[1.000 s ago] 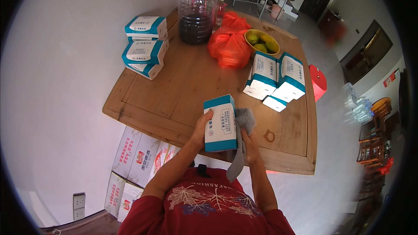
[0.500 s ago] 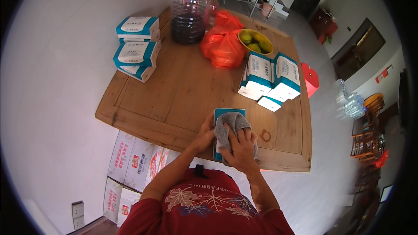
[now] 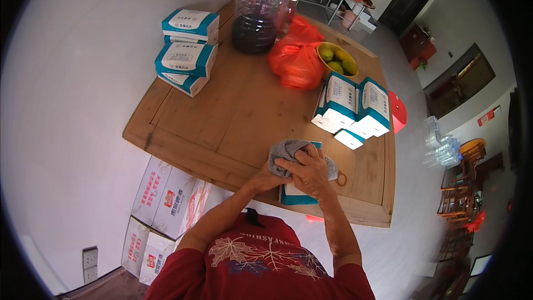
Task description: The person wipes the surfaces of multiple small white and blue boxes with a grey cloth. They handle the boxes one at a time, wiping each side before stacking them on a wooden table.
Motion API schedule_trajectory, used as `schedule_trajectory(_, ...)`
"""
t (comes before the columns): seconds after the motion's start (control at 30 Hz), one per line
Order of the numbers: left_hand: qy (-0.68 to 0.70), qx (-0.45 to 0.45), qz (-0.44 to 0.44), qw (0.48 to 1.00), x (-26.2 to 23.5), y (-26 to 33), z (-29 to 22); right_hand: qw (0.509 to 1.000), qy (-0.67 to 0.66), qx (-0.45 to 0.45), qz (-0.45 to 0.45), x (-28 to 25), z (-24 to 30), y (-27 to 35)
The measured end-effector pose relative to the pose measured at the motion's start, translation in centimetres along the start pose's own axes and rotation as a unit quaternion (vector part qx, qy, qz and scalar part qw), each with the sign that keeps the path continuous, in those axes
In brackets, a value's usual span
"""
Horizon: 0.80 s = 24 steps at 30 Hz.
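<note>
A soft tissue pack [image 3: 300, 196], white with teal ends, lies at the table's near edge in front of me. A crumpled grey cloth [image 3: 284, 153] is bunched over its far part and hides much of it. My right hand [image 3: 311, 169] presses down there, its bent fingers closed on the cloth. From the left, my left hand [image 3: 269, 178] reaches to the pack's left side, just under the cloth. Its fingers are mostly hidden by the cloth and my right hand, so I cannot make out their grip.
Tissue packs [image 3: 186, 58] are stacked at the table's far left; more packs [image 3: 372, 103] sit at the right. Behind stand a large jug of dark liquid [image 3: 254, 32], red plastic bags [image 3: 297, 61] and a yellow bowl [image 3: 355, 74] of green fruit. Cartons [image 3: 161, 194] are stacked beneath the table's left side.
My right hand has turned and bunched the cloth toward the pack's far left, baring its near end. My left hand has shifted inward, its fingers now more covered. The whole view has shifted slightly.
</note>
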<state>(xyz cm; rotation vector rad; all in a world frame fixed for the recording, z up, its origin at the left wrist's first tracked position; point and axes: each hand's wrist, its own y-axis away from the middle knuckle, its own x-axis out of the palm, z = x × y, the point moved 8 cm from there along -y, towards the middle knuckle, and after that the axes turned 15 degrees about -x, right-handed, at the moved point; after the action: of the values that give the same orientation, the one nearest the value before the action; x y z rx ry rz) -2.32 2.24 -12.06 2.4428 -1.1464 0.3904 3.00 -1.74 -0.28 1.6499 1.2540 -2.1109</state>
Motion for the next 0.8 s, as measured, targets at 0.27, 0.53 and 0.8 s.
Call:
schedule_trajectory(0.27,0.068,-0.024,0.016,0.997,1.1,1.1,-1.8,0.980,-0.040,0.196,-0.002,-0.5,-7.0,-0.5)
schedule_trajectory(0.53,0.088,-0.017,0.060,0.994,1.7,0.8,-1.5,0.873,-0.258,0.411,0.056,2.0,-14.0,8.7)
schedule_trajectory(0.8,0.280,-0.003,-0.001,0.960,-0.8,-0.7,-0.7,0.696,-0.481,0.409,-0.342,4.2,-8.6,9.0)
